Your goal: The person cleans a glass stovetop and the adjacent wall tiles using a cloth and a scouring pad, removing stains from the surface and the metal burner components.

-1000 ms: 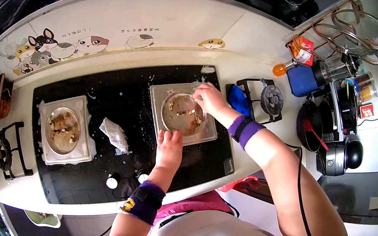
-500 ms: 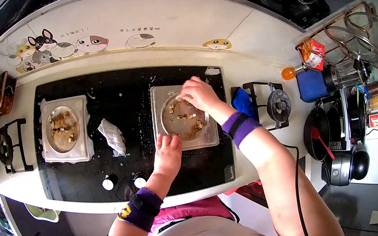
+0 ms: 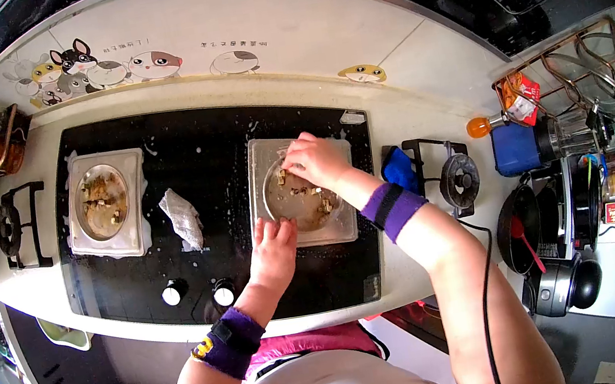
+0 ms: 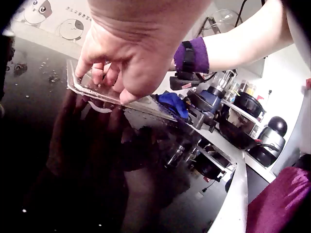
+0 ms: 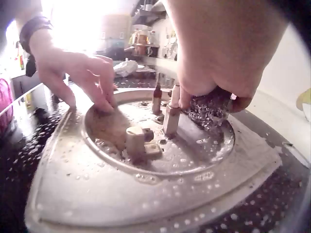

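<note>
In the head view my right hand [image 3: 315, 161] is over the far side of a round recess in the right metal burner plate [image 3: 342, 228]. It grips a steel wool scrubber [image 5: 210, 109], seen in the right wrist view pressed against the recess's wet, soapy floor. Igniter posts [image 5: 171, 120] stand up near the middle, with brown grime and suds around them. My left hand [image 3: 273, 251] rests its extended fingers [image 5: 99, 92] on the near left rim of the same plate. From the left wrist, that hand [image 4: 133, 53] arches over the plate's edge.
A second grimy burner plate [image 3: 136, 225] lies on the left of the black glass hob [image 3: 215, 158]. Between them is a crumpled pale cloth [image 3: 183, 218]. Two knobs [image 3: 172, 293] sit in front. Pan supports [image 3: 17, 227] and a blue cloth [image 3: 400, 170] flank the hob.
My right hand has moved leftward with the scrubber, from the recess's right rim to its far inner part. My left hand stays at the plate's near left edge.
</note>
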A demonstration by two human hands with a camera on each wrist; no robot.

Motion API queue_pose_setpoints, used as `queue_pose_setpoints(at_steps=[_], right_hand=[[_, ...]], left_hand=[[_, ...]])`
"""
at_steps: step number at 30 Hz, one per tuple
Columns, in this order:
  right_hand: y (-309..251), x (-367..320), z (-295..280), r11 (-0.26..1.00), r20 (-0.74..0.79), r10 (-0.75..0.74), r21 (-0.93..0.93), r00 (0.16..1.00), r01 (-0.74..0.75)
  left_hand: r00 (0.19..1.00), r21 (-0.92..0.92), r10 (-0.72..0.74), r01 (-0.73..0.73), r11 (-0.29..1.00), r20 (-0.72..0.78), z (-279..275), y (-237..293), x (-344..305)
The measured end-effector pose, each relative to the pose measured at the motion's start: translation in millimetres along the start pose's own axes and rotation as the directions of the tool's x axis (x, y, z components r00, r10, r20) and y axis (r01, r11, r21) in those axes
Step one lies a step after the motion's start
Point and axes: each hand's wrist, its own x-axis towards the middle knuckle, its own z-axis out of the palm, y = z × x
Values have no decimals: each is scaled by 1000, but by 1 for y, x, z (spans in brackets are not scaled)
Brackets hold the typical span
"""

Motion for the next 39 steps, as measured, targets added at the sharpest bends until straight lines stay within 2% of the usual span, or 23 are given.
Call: queue_pose_setpoints(at_steps=[2, 5, 9, 13, 16, 17, 19, 22, 25, 27, 29, 30, 31, 33, 36, 39], right_hand=[[2, -12, -1, 1000, 62, -8, -27, 998, 10], [3, -3, -5, 992, 42, 50, -119, 998, -45], [6, 1, -8, 992, -16, 80, -99, 997, -81], [15, -17, -19, 978, -7, 139, -157, 990, -138], [4, 6, -8, 995, -75, 28, -93, 997, -35], [0, 13, -4, 993, -52, -14, -120, 999, 8], [4, 9, -6, 996, -75, -31, -89, 997, 25], [16, -6, -22, 992, -12, 67, -107, 998, -68], [7, 6, -12, 992, -63, 23, -120, 998, -31], [-5, 21, -2, 993, -13, -59, -103, 998, 57], [-3, 13, -5, 998, -87, -1, -60, 996, -4], [3, 8, -12, 992, -71, 25, -122, 997, -33], [10, 2, -15, 983, -12, 124, -134, 992, -125], [10, -2, -15, 986, -30, 66, -150, 997, -70], [-3, 13, 1, 976, -113, -99, -203, 989, 74], [0, 7, -2, 984, -130, -23, -180, 991, -1]], left_hand=[[1000, 13, 0, 0, 1000, -1, -1, -1, 4], [1000, 24, 0, 0, 1000, 2, 1, -1, 3], [1000, 21, -1, 1, 1000, 2, 1, 1, 0], [1000, 3, -6, 6, 1000, 24, -1, 0, 3], [1000, 2, -10, 10, 1000, -17, -1, 1, 3], [1000, 10, -12, 12, 1000, -26, -2, 1, 4], [999, 23, -8, 9, 1000, -38, -2, 2, 3], [999, -13, -23, 22, 1000, -29, 0, 1, 4], [1000, 10, -13, 13, 1000, -26, 0, 1, 4], [1000, -2, -17, 17, 1000, -23, 0, 0, 5], [1000, -21, -17, 16, 1000, -14, 0, 3, 1], [1000, -25, -15, 14, 1000, -23, 0, 2, 3], [999, -31, -16, 15, 999, -31, -1, 1, 4], [1000, -19, -10, 9, 1000, -27, -1, 1, 3], [999, -15, 0, -1, 1000, -42, -3, 1, 5], [1000, -10, -5, 5, 1000, -26, -4, 2, 3]])
